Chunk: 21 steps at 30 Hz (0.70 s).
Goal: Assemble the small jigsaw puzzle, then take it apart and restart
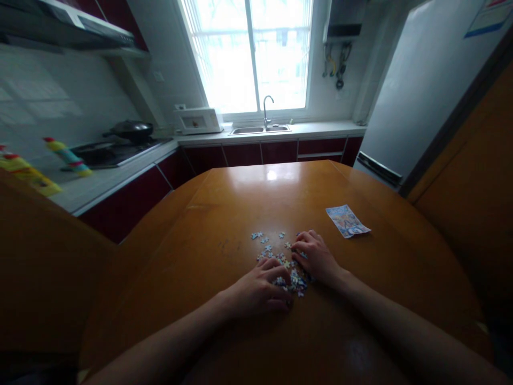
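Note:
Small jigsaw puzzle pieces (295, 279) lie in a loose pile near the middle of the table, between my two hands. My left hand (260, 286) rests at the pile's left side, its fingers curved and apart over some pieces. On the right, my right hand (317, 258) lies palm down with bent, parted fingers touching the pieces' edge. No piece is visibly gripped in either hand, though the undersides of the fingers are hidden. Several scattered pieces (265, 240) lie flat just beyond the pile. A printed picture sheet (347, 221) lies to the right of my right hand.
The brown wooden table (192, 230) has a glossy top. Beyond it runs a counter with a sink (248, 130), a white microwave (199, 121) and a black pan (130, 130) on the stove. Bottles (68, 156) stand at left; a fridge (417, 80) is at right.

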Each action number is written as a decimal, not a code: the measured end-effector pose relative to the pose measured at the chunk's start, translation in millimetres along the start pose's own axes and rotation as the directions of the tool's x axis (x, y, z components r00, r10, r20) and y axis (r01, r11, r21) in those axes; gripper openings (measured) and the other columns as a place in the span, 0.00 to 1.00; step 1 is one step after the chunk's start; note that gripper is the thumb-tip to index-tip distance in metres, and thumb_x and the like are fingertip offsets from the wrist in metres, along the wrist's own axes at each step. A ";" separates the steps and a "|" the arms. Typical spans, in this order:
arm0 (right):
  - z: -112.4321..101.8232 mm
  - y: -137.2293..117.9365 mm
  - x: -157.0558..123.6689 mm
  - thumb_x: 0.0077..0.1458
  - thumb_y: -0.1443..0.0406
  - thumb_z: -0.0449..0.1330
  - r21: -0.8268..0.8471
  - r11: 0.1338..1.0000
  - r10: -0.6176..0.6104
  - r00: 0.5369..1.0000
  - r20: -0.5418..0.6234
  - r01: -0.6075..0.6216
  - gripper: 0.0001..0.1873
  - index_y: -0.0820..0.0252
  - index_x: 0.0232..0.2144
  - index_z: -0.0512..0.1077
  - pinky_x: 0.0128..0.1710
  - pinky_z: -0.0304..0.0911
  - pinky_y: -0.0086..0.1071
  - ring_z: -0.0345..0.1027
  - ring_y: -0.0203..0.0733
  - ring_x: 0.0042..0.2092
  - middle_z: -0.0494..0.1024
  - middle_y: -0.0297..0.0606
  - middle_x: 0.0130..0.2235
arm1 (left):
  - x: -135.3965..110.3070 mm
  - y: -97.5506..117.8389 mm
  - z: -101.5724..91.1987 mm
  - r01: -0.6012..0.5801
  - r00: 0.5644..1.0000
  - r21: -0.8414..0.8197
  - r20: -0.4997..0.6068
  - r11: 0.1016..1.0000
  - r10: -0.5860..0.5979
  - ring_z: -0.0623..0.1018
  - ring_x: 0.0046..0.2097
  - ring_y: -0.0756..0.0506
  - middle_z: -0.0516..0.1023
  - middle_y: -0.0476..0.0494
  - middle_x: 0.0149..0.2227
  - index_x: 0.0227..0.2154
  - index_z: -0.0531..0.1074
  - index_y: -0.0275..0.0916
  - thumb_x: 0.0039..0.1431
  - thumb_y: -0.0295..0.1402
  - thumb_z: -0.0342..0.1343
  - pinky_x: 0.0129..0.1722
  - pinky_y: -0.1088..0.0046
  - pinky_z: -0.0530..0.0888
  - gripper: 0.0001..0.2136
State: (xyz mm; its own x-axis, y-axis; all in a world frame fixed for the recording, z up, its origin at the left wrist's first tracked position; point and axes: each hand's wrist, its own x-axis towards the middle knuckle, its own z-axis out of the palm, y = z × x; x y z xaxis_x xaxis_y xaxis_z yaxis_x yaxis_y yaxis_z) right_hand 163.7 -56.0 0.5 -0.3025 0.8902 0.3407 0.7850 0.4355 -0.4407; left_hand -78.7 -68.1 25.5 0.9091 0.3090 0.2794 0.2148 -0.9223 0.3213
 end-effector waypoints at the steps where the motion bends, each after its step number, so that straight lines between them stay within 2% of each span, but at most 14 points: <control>1: -0.6 -0.4 0.1 0.59 0.66 0.65 0.004 1.000 0.005 1.000 -0.002 -0.005 0.03 0.56 0.36 0.79 0.53 0.59 0.43 0.63 0.48 0.49 0.76 0.41 0.44 | -0.4 -0.4 -0.5 0.000 1.000 -0.002 0.004 1.000 0.000 0.69 0.52 0.41 0.77 0.46 0.48 0.42 0.81 0.51 0.62 0.42 0.64 0.55 0.63 0.64 0.08; 5: -4.9 -4.5 -0.6 0.61 0.68 0.62 0.030 1.000 0.001 0.999 -0.043 0.001 0.05 0.57 0.33 0.78 0.51 0.60 0.42 0.64 0.47 0.48 0.77 0.41 0.42 | -1.6 -2.2 -1.7 0.017 1.000 -0.001 0.010 1.000 -0.017 0.69 0.52 0.41 0.77 0.45 0.49 0.46 0.80 0.52 0.62 0.41 0.64 0.56 0.63 0.64 0.10; 11: -14.4 -12.9 -11.2 0.62 0.70 0.60 0.085 0.995 -0.052 0.994 -0.097 0.060 0.07 0.57 0.34 0.77 0.49 0.61 0.41 0.64 0.47 0.45 0.76 0.40 0.40 | 0.0 -1.0 0.7 0.038 0.999 0.029 0.003 0.999 -0.038 0.69 0.52 0.41 0.78 0.45 0.48 0.46 0.79 0.49 0.64 0.43 0.62 0.56 0.63 0.63 0.10; 17: -26.1 -18.8 -20.0 0.63 0.69 0.59 0.123 0.989 -0.062 0.989 -0.132 0.078 0.07 0.56 0.34 0.77 0.48 0.63 0.41 0.66 0.47 0.45 0.77 0.41 0.39 | 1.0 8.3 9.6 0.037 0.996 -0.002 -0.086 0.999 -0.037 0.71 0.49 0.42 0.79 0.45 0.44 0.38 0.80 0.45 0.67 0.40 0.59 0.54 0.63 0.64 0.08; 21: -29.1 -23.5 -22.9 0.62 0.69 0.59 0.146 0.986 -0.066 0.993 -0.097 0.080 0.08 0.56 0.34 0.77 0.48 0.64 0.41 0.66 0.46 0.45 0.77 0.41 0.39 | 1.7 10.8 18.4 0.044 0.994 -0.033 -0.100 0.998 -0.047 0.70 0.48 0.42 0.78 0.45 0.44 0.35 0.79 0.44 0.64 0.44 0.62 0.54 0.63 0.65 0.10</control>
State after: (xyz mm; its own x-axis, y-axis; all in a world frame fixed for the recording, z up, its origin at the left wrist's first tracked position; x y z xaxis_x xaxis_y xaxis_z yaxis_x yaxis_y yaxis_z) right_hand 167.9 -90.5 27.2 -0.2999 0.8421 0.4483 0.6706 0.5203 -0.5288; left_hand -68.2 -81.9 12.8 0.8578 0.3739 0.3528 0.2428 -0.8996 0.3629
